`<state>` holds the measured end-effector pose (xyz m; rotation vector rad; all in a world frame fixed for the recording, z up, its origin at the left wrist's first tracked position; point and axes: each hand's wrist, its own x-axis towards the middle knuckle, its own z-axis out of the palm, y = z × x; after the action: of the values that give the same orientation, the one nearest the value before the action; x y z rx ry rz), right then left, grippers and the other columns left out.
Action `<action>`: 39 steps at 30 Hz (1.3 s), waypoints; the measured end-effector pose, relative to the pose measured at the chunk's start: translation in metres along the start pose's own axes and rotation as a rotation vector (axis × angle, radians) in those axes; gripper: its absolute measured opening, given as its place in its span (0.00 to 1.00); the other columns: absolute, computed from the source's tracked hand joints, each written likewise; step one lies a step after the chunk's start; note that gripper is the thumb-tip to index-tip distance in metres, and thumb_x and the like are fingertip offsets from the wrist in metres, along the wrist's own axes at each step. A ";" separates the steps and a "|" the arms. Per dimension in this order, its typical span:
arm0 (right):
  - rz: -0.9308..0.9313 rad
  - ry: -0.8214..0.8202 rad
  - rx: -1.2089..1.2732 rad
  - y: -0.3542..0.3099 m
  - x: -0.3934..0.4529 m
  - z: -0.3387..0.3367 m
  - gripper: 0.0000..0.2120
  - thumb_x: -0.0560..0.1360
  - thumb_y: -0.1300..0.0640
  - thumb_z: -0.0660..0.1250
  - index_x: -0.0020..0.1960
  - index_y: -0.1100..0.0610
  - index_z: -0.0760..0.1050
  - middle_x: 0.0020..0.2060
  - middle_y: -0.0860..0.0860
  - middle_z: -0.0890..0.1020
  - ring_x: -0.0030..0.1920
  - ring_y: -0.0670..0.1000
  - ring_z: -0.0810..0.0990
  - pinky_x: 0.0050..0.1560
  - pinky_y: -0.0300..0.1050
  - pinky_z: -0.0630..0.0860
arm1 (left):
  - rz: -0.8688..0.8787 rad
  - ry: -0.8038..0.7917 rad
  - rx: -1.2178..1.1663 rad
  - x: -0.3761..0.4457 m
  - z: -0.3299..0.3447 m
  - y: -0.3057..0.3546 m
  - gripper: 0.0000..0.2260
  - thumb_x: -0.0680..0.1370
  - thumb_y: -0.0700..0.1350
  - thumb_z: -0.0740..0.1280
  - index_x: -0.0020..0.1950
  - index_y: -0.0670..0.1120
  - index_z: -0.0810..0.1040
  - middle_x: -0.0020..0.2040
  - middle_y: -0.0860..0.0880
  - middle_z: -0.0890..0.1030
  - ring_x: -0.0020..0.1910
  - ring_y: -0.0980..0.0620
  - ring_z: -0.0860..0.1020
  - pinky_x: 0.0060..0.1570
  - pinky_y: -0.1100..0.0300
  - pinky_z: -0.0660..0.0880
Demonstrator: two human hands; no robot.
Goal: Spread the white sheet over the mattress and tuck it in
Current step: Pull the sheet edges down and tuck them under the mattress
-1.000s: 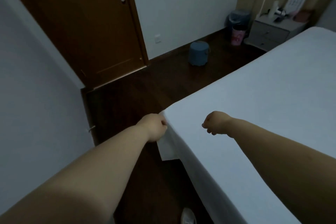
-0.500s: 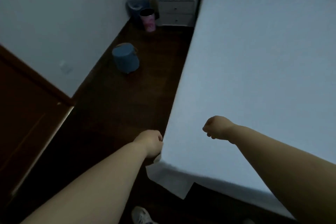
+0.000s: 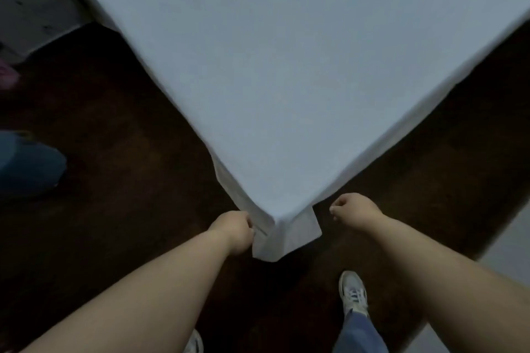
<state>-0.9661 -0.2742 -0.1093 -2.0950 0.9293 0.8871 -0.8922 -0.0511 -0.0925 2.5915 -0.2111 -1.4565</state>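
Dark floor (image 3: 120,180); white sheet (image 3: 258,66) corner points toward us, our left hand (image 3: 233,231) pinching it, right hand (image 3: 354,209) curled, holding nothing; stool (image 3: 28,163) left.

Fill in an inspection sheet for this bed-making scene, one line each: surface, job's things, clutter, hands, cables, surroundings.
Surface: mattress fully covered by the sheet, so not itself visible.
Job's things: white sheet lies smooth on top; a loose corner flap hangs untucked.
Clutter: blue tub on the floor at left.
Hands: left hand grips the sheet at the corner; right hand is curled, holding nothing, beside the corner.
Cables: nothing seen.
Surroundings: dark wooden floor; pale drawer unit upper left; white sneaker.
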 end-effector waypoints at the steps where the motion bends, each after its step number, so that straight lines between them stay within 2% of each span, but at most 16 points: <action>1: 0.067 0.004 0.051 0.012 -0.003 0.030 0.09 0.77 0.56 0.62 0.52 0.57 0.79 0.46 0.53 0.82 0.48 0.53 0.80 0.47 0.46 0.76 | 0.032 -0.018 0.045 0.010 0.009 -0.018 0.12 0.80 0.47 0.61 0.62 0.48 0.75 0.59 0.48 0.77 0.56 0.49 0.77 0.56 0.55 0.76; 4: 0.212 0.056 0.166 0.031 0.000 0.112 0.08 0.78 0.55 0.62 0.52 0.55 0.78 0.44 0.51 0.80 0.46 0.51 0.79 0.50 0.48 0.77 | 0.058 -0.021 0.100 0.038 0.032 -0.067 0.14 0.80 0.47 0.60 0.65 0.46 0.74 0.61 0.47 0.76 0.58 0.48 0.76 0.59 0.55 0.75; 7: 0.290 -0.010 0.273 0.033 0.010 0.199 0.09 0.78 0.55 0.64 0.56 0.55 0.77 0.45 0.51 0.80 0.47 0.50 0.80 0.52 0.47 0.78 | 0.051 -0.084 0.115 0.071 0.067 -0.119 0.15 0.80 0.45 0.62 0.66 0.48 0.73 0.61 0.48 0.76 0.57 0.50 0.77 0.58 0.54 0.76; 12: 0.247 0.042 0.352 0.052 0.068 0.323 0.22 0.78 0.55 0.64 0.70 0.53 0.67 0.57 0.53 0.78 0.45 0.50 0.79 0.40 0.41 0.74 | 0.108 -0.154 0.153 0.150 0.160 -0.172 0.23 0.79 0.48 0.65 0.73 0.50 0.66 0.67 0.48 0.72 0.62 0.50 0.75 0.58 0.57 0.76; 14: 0.239 0.057 0.378 0.064 0.091 0.353 0.25 0.77 0.56 0.64 0.73 0.53 0.63 0.58 0.54 0.78 0.44 0.50 0.79 0.36 0.41 0.72 | 0.116 -0.140 0.129 0.180 0.190 -0.174 0.27 0.78 0.50 0.66 0.75 0.51 0.62 0.70 0.47 0.69 0.64 0.48 0.73 0.57 0.57 0.75; 17: 0.224 0.092 0.407 0.093 0.130 0.403 0.29 0.76 0.56 0.66 0.74 0.53 0.59 0.59 0.55 0.78 0.52 0.54 0.79 0.41 0.43 0.74 | 0.193 -0.041 0.140 0.230 0.241 -0.176 0.32 0.75 0.53 0.69 0.75 0.51 0.59 0.71 0.45 0.66 0.67 0.44 0.71 0.62 0.52 0.73; 20: 0.173 0.168 0.379 0.115 0.173 0.431 0.30 0.75 0.54 0.67 0.74 0.54 0.60 0.61 0.55 0.77 0.58 0.56 0.77 0.54 0.46 0.75 | 0.265 0.059 0.055 0.285 0.276 -0.170 0.33 0.73 0.56 0.70 0.74 0.50 0.61 0.69 0.44 0.69 0.64 0.43 0.73 0.61 0.50 0.73; 22: 0.099 0.237 0.376 0.128 0.206 0.444 0.29 0.75 0.55 0.67 0.73 0.55 0.61 0.61 0.56 0.76 0.59 0.57 0.77 0.55 0.46 0.74 | 0.345 0.151 0.044 0.323 0.299 -0.167 0.25 0.76 0.56 0.66 0.70 0.48 0.68 0.66 0.43 0.73 0.62 0.42 0.74 0.59 0.53 0.73; 24: 0.027 0.297 0.450 0.138 0.234 0.456 0.29 0.75 0.56 0.68 0.73 0.56 0.62 0.61 0.56 0.77 0.59 0.56 0.77 0.54 0.45 0.73 | 0.372 0.207 0.047 0.344 0.316 -0.168 0.19 0.81 0.52 0.58 0.69 0.44 0.70 0.67 0.41 0.73 0.64 0.41 0.72 0.60 0.55 0.69; 26: -0.007 0.317 0.564 0.144 0.249 0.473 0.27 0.74 0.56 0.70 0.70 0.56 0.67 0.59 0.55 0.79 0.58 0.55 0.78 0.55 0.44 0.73 | 0.373 0.152 -0.035 0.345 0.330 -0.178 0.18 0.84 0.47 0.53 0.71 0.41 0.68 0.68 0.41 0.72 0.66 0.41 0.71 0.57 0.59 0.68; 28: 0.034 0.310 0.579 0.152 0.248 0.500 0.25 0.72 0.54 0.72 0.66 0.57 0.71 0.59 0.54 0.79 0.59 0.55 0.78 0.55 0.42 0.72 | 0.369 0.088 -0.122 0.334 0.343 -0.200 0.17 0.84 0.44 0.53 0.71 0.41 0.67 0.68 0.40 0.72 0.65 0.40 0.71 0.55 0.60 0.68; 31: 0.069 0.195 0.551 0.159 0.226 0.524 0.25 0.69 0.50 0.74 0.63 0.57 0.72 0.58 0.53 0.79 0.57 0.54 0.79 0.53 0.42 0.73 | 0.384 0.119 -0.283 0.311 0.347 -0.220 0.16 0.82 0.45 0.57 0.68 0.43 0.72 0.65 0.41 0.75 0.65 0.42 0.73 0.66 0.53 0.69; 33: -0.064 0.107 0.533 0.157 0.221 0.523 0.30 0.68 0.53 0.75 0.67 0.55 0.70 0.60 0.49 0.77 0.55 0.48 0.77 0.53 0.40 0.73 | 0.398 0.085 -0.366 0.307 0.345 -0.217 0.17 0.81 0.48 0.60 0.67 0.44 0.74 0.65 0.43 0.76 0.65 0.44 0.73 0.66 0.53 0.69; 35: -0.274 0.098 0.445 0.148 0.221 0.515 0.34 0.70 0.60 0.74 0.71 0.56 0.63 0.61 0.45 0.71 0.61 0.43 0.70 0.56 0.30 0.66 | 0.423 0.030 -0.317 0.305 0.344 -0.210 0.19 0.80 0.53 0.62 0.67 0.45 0.74 0.66 0.44 0.76 0.64 0.45 0.73 0.64 0.57 0.69; 37: -0.375 0.176 0.348 0.138 0.223 0.514 0.27 0.74 0.63 0.70 0.70 0.58 0.66 0.63 0.48 0.73 0.66 0.47 0.71 0.58 0.31 0.66 | 0.421 -0.023 -0.266 0.306 0.346 -0.206 0.25 0.76 0.60 0.64 0.68 0.46 0.73 0.66 0.45 0.75 0.64 0.44 0.73 0.64 0.53 0.70; 39: -0.336 0.246 0.401 0.136 0.226 0.513 0.20 0.77 0.65 0.63 0.69 0.60 0.69 0.64 0.56 0.76 0.66 0.55 0.73 0.59 0.37 0.68 | 0.392 -0.075 -0.257 0.306 0.345 -0.203 0.30 0.73 0.64 0.66 0.69 0.48 0.72 0.66 0.46 0.75 0.64 0.43 0.73 0.65 0.48 0.70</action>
<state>-1.1164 -0.0222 -0.6061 -1.9494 0.7676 0.2487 -1.0210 0.0611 -0.5670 2.1451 -0.4765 -1.3376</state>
